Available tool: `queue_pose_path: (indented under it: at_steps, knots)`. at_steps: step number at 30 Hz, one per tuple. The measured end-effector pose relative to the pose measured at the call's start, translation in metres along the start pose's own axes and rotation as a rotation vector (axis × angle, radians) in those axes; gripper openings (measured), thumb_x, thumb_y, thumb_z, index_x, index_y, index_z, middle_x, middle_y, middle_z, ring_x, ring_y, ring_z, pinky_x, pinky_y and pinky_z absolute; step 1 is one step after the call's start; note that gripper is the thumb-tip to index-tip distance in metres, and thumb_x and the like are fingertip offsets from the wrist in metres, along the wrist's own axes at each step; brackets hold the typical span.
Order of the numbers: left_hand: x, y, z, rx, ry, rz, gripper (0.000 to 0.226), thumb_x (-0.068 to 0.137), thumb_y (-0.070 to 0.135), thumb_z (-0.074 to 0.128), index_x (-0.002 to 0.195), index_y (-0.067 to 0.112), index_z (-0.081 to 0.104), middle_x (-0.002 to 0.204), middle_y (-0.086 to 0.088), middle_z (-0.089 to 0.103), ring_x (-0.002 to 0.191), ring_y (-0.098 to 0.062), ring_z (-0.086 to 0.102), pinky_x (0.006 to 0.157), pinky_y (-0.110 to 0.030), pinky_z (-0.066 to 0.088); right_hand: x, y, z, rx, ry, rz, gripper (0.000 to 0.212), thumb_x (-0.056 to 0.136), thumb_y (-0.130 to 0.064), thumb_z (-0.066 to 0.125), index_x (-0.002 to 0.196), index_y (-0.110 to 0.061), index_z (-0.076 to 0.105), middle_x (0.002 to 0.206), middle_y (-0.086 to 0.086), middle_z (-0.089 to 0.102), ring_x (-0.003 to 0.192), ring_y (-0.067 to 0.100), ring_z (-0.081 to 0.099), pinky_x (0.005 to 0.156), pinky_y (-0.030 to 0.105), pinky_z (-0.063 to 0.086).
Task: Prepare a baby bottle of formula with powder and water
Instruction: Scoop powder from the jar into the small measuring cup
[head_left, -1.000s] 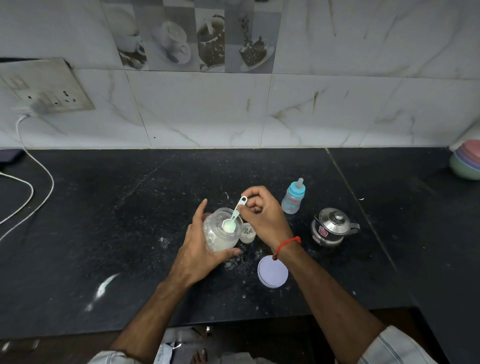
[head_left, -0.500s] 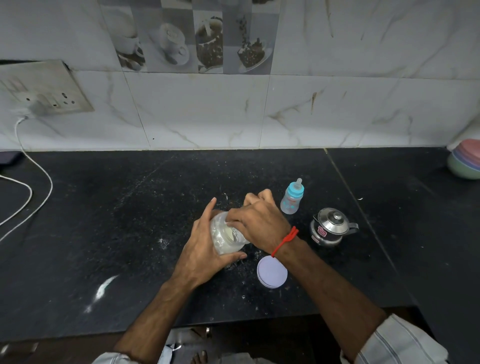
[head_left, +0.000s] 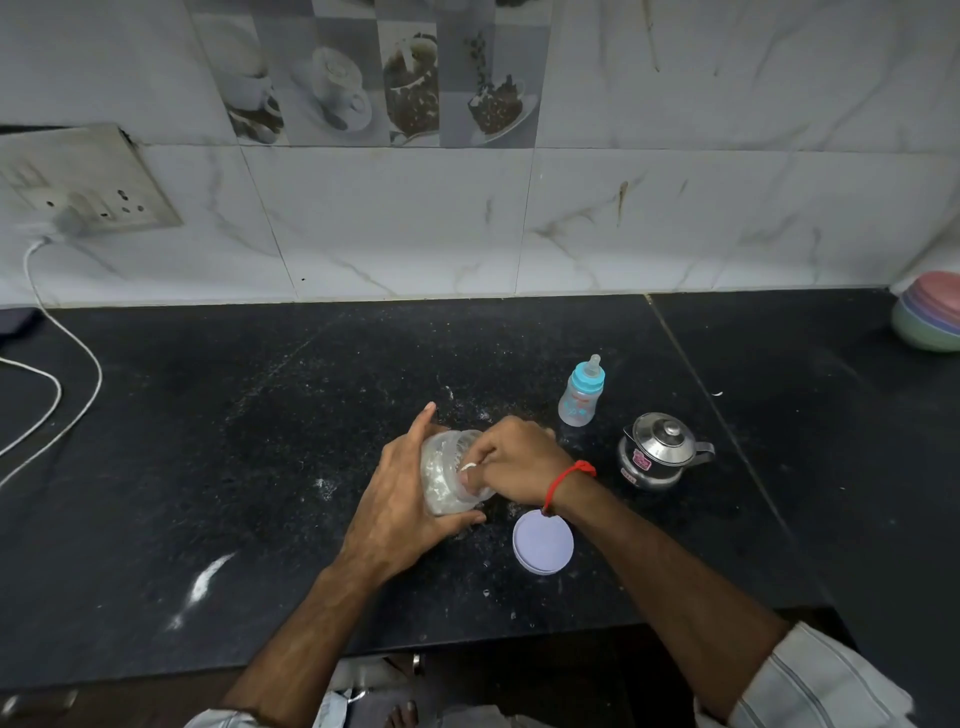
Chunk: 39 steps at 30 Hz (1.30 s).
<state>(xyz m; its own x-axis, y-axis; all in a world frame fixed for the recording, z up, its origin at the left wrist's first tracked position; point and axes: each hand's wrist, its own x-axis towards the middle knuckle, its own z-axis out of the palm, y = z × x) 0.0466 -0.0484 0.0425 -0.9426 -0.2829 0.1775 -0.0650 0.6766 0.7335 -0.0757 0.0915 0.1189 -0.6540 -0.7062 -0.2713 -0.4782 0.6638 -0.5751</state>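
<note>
- Gripping the clear powder jar from the left, the left hand wraps its grip around the jar's side and tilts its mouth toward the right.
- The right hand reaches into the jar mouth, its grip pinching the white end of a scoop; the bowl of the scoop is hidden inside.
- A red thread band circles the right wrist.
- The jar's pale lid lies flat on the black counter, just below the right wrist.
- The baby bottle, blue-collared with teat on, stands upright behind the right hand.
- A small steel pot with lid sits right of the bottle, apart from it.
- White powder streaks the counter at lower left.
</note>
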Motion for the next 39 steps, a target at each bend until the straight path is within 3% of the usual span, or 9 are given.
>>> queue_pose_path:
  at_steps: [3, 7, 11, 20, 29, 33, 35, 37, 39]
  knots:
    - [0.001, -0.002, 0.0, -0.029, 0.019, -0.034, 0.141, 0.059, 0.062, 0.094, 0.163, 0.045, 0.0, 0.148, 0.021, 0.047, 0.135, -0.004, 0.04, 0.106, -0.032, 0.046, -0.002, 0.007, 0.0, 0.556, -0.039, 0.114, 0.018, 0.09, -0.019, 0.078, 0.073, -0.015, 0.081, 0.084, 0.002, 0.082, 0.089, 0.004, 0.071, 0.09, 0.026, 0.047]
    - [0.004, -0.003, 0.001, -0.038, 0.051, -0.028, 0.142, 0.059, 0.065, 0.092, 0.16, 0.053, -0.006, 0.142, 0.039, 0.042, 0.135, -0.002, 0.04, 0.106, -0.029, 0.042, -0.003, 0.011, -0.005, 0.84, 0.026, 0.217, 0.015, 0.096, -0.016, 0.071, 0.086, -0.008, 0.079, 0.069, 0.0, 0.078, 0.045, -0.006, 0.057, 0.058, 0.015, 0.04]
    - [0.006, -0.004, 0.0, -0.091, 0.087, -0.056, 0.139, 0.053, 0.072, 0.088, 0.153, 0.064, -0.009, 0.133, 0.055, 0.035, 0.134, 0.002, 0.039, 0.104, -0.027, 0.038, -0.005, 0.015, -0.011, 1.0, 0.103, 0.301, 0.017, 0.099, -0.013, 0.069, 0.101, 0.003, 0.076, 0.058, -0.002, 0.074, 0.037, -0.004, 0.054, 0.037, 0.009, 0.032]
    - [0.01, -0.007, 0.007, -0.166, 0.073, -0.106, 0.141, 0.052, 0.07, 0.089, 0.158, 0.053, -0.003, 0.134, 0.05, 0.04, 0.139, -0.011, 0.048, 0.109, -0.035, 0.042, -0.001, 0.036, -0.013, 1.023, 0.176, 0.293, 0.013, 0.097, -0.017, 0.071, 0.09, -0.009, 0.077, 0.063, -0.001, 0.076, 0.038, -0.003, 0.053, 0.037, 0.009, 0.031]
    - [0.005, -0.021, 0.009, -0.203, 0.088, -0.2, 0.14, 0.047, 0.082, 0.086, 0.148, 0.069, -0.009, 0.134, 0.049, 0.042, 0.14, -0.006, 0.041, 0.106, -0.032, 0.036, 0.012, 0.067, -0.004, 1.043, 0.234, 0.403, 0.016, 0.093, -0.032, 0.074, 0.092, -0.016, 0.077, 0.081, 0.0, 0.082, 0.049, 0.006, 0.044, 0.046, 0.019, 0.029]
    - [0.002, -0.028, 0.006, -0.207, 0.127, -0.243, 0.142, 0.045, 0.088, 0.082, 0.154, 0.064, -0.006, 0.133, 0.049, 0.04, 0.141, -0.007, 0.039, 0.108, -0.034, 0.035, 0.014, 0.078, 0.007, 1.049, 0.353, 0.392, 0.014, 0.098, -0.023, 0.071, 0.093, -0.011, 0.078, 0.076, 0.0, 0.081, 0.043, 0.0, 0.052, 0.041, 0.011, 0.037]
    - [0.0, -0.031, 0.005, -0.209, 0.143, -0.267, 0.144, 0.045, 0.089, 0.081, 0.157, 0.056, -0.002, 0.134, 0.049, 0.04, 0.142, -0.009, 0.039, 0.108, -0.034, 0.035, 0.014, 0.081, 0.016, 0.975, 0.432, 0.367, 0.017, 0.099, -0.021, 0.069, 0.09, -0.011, 0.079, 0.076, 0.0, 0.081, 0.056, -0.002, 0.065, 0.058, 0.01, 0.047]
    - [-0.002, -0.032, 0.004, -0.205, 0.148, -0.279, 0.145, 0.044, 0.089, 0.08, 0.158, 0.053, -0.001, 0.135, 0.046, 0.041, 0.143, -0.011, 0.04, 0.109, -0.034, 0.036, 0.016, 0.083, 0.024, 0.829, 0.5, 0.338, 0.022, 0.099, -0.022, 0.069, 0.08, -0.02, 0.079, 0.079, 0.001, 0.081, 0.08, 0.009, 0.072, 0.082, 0.025, 0.051]
    - [-0.004, -0.033, 0.004, -0.204, 0.149, -0.282, 0.144, 0.043, 0.09, 0.08, 0.157, 0.054, -0.001, 0.134, 0.046, 0.042, 0.142, -0.012, 0.042, 0.109, -0.034, 0.036, 0.017, 0.086, 0.033, 0.633, 0.536, 0.286, 0.022, 0.1, -0.024, 0.068, 0.081, -0.022, 0.079, 0.081, -0.003, 0.08, 0.083, 0.013, 0.072, 0.087, 0.034, 0.053]
